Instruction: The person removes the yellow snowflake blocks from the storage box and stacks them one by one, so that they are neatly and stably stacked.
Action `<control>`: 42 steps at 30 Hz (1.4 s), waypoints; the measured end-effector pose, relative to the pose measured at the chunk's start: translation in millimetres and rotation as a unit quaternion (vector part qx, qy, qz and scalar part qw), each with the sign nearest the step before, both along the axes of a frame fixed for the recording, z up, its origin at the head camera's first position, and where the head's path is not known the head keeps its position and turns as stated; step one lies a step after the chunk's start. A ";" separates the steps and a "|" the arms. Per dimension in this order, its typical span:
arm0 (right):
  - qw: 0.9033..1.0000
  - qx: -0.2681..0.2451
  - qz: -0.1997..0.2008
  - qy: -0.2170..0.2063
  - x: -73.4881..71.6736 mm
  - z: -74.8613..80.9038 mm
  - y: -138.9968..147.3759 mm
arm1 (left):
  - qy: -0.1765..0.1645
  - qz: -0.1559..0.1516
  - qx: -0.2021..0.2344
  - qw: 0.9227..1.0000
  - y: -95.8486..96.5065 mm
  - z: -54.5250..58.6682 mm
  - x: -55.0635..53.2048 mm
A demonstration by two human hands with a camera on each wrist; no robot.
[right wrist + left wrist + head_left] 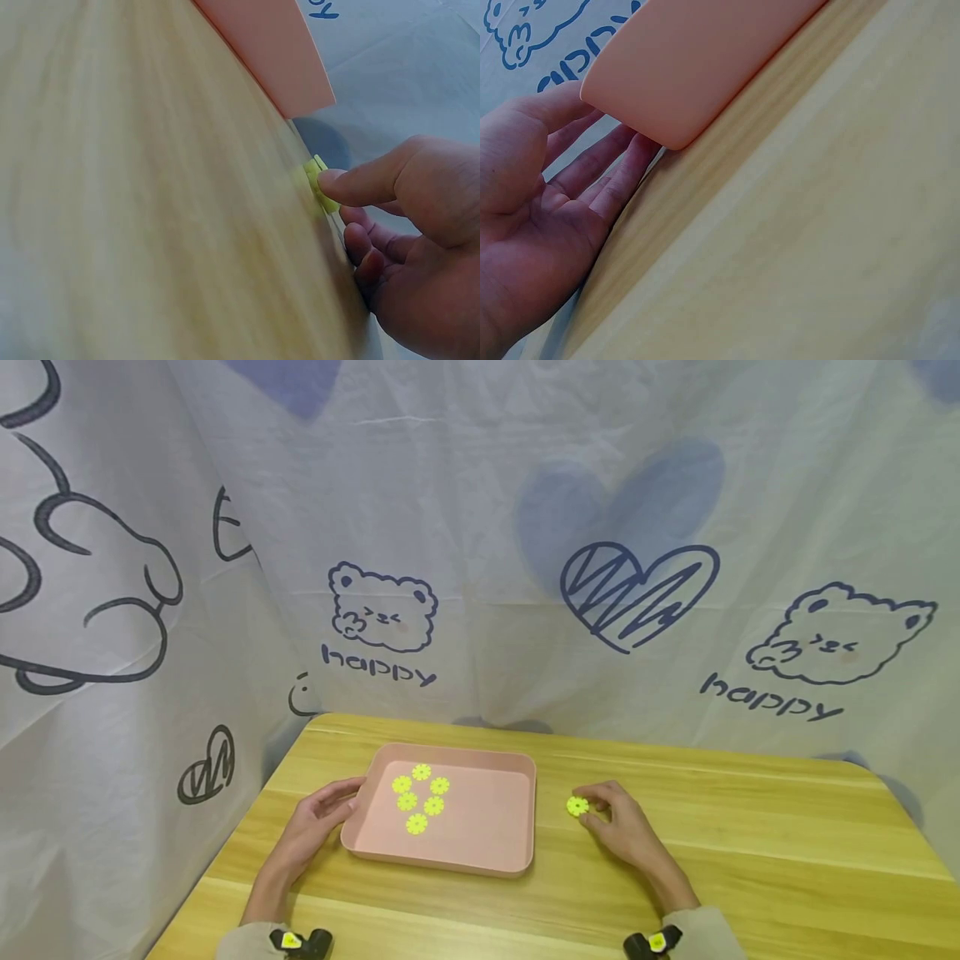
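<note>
A shallow pink tray (480, 814) lies on the wooden table. Inside its left half are several flat yellow-green snowflake discs (417, 823) with notched edges. My left hand (318, 822) rests against the tray's left side. The left wrist view shows this hand (547, 202) with its fingers fairly straight, touching the tray wall (667, 82). Right of the tray, my right hand (622, 827) pinches a snowflake disc (577, 807) between thumb and fingers. In the right wrist view, the thumb partly covers this disc (321, 187), close to the tabletop.
The wooden table (750, 852) extends right of the tray. A pale curtain (480, 527) with printed hearts and bears hangs behind the table and along its left. Both wrists wear small black camera mounts (651, 943).
</note>
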State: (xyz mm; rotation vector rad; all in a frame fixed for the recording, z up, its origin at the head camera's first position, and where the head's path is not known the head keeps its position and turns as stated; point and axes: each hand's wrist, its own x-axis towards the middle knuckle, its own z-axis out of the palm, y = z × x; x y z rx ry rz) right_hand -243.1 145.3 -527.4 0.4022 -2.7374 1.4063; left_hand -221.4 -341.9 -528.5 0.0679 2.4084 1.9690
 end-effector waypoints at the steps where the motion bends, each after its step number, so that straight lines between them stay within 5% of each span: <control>1: 1.000 0.000 0.000 0.000 0.0 0.1 -0.1 | 0.000 0.000 -0.001 1.000 0.1 0.1 0.3; 42: 0.998 -0.009 -0.061 -0.012 -1.0 -1.3 -7.5 | 0.006 -0.008 -0.003 1.000 -1.6 -0.7 1.1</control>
